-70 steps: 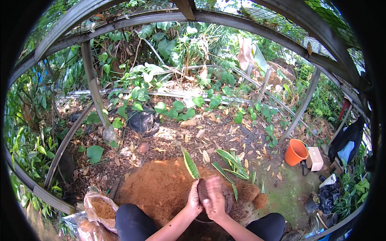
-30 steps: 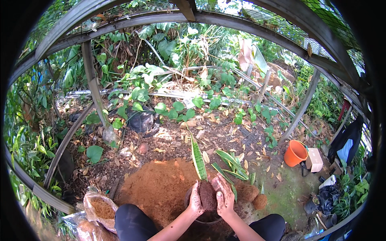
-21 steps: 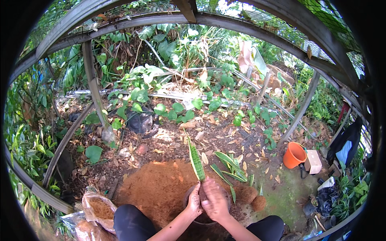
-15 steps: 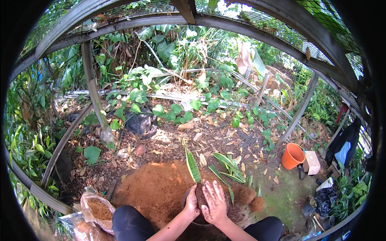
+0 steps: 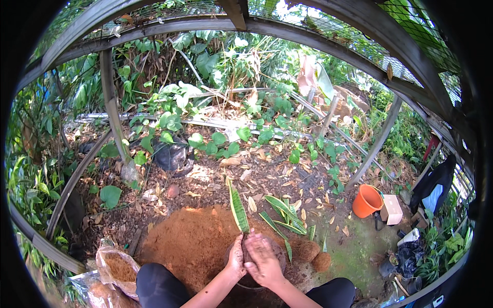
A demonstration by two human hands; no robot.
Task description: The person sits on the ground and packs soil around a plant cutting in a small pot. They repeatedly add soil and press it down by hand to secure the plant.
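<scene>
A dark round pot [image 5: 282, 255] filled with brown soil stands between my knees. One yellow-edged snake plant leaf [image 5: 238, 209] rises upright from it. My left hand [image 5: 236, 257] is closed around the foot of this leaf, at the pot's left side. My right hand [image 5: 264, 261] lies over the soil just right of the leaf, fingers stretched out and slightly blurred, holding nothing. Both hands are smudged with soil. The leaf's lower end is hidden by my hands. More snake plant leaves [image 5: 285, 214] lie on the ground just beyond the pot, to the right.
A mound of brown soil [image 5: 179, 236] spreads left of the pot. Two fibrous brown balls [image 5: 308, 250] sit to its right. Clear bags of fibre [image 5: 119, 267] stand by my left knee. An orange bucket [image 5: 367, 201] and a cardboard box [image 5: 392, 209] are farther right, near wooden posts.
My right hand has shifted over the soil toward the leaf, its fingers less spread. The left hand stays at the leaf's foot. The whole view has moved slightly.
</scene>
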